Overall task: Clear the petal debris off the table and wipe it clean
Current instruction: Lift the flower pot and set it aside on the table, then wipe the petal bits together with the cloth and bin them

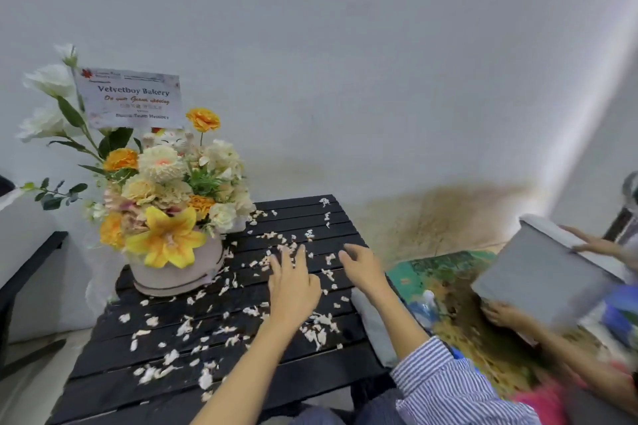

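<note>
Pale petal scraps [321,324] lie scattered over most of the black slatted table [121,379]. My left hand [293,283] stretches out flat over the middle of the table, fingers straight and pointing away, lying among the petals. My right hand [362,266] hovers just to its right near the table's right edge, fingers relaxed and slightly bent, holding nothing. I see no cloth in either hand.
A flower arrangement [165,210] in a pale round box with a printed card [133,98] stands on the table's far left. At the right, another person's hands [500,316] hold a tilted grey bin [538,272]. A patterned mat [448,269] covers the floor.
</note>
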`<act>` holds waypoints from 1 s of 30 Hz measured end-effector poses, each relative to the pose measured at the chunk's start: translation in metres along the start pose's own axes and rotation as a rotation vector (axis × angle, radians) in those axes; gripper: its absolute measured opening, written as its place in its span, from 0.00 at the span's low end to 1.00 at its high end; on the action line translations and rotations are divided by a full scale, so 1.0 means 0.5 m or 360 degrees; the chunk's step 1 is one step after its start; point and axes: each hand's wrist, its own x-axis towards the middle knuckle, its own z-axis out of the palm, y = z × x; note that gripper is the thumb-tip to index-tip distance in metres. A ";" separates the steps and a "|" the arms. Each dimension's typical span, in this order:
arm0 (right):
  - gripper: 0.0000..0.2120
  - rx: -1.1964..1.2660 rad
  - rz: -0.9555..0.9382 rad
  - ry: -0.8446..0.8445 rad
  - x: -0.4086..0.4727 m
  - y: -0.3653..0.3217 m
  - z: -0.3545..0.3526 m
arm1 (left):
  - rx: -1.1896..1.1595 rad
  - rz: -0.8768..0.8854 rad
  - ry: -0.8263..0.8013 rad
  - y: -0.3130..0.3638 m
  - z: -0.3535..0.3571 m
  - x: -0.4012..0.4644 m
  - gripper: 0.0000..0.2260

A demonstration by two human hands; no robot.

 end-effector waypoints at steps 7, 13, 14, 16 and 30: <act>0.18 -0.0517 0.0298 -0.0049 -0.028 0.056 -0.037 | 0.0145 0.0351 -0.0220 0.051 0.016 -0.019 0.24; 0.28 -0.0923 0.0553 -0.0275 -0.064 0.131 0.000 | 0.0163 0.0332 -0.0332 0.039 0.044 -0.027 0.21; 0.26 -0.0934 0.0527 -0.0177 -0.066 0.135 0.007 | 0.0161 0.0309 -0.0342 0.034 0.048 -0.025 0.21; 0.21 -0.0929 0.0432 -0.0044 -0.059 0.136 0.013 | 0.0176 0.0277 -0.0348 0.024 0.054 -0.017 0.19; 0.26 0.0664 -0.0007 -0.0514 0.148 0.006 0.004 | -0.1662 -0.0456 -0.0265 0.006 0.069 0.190 0.19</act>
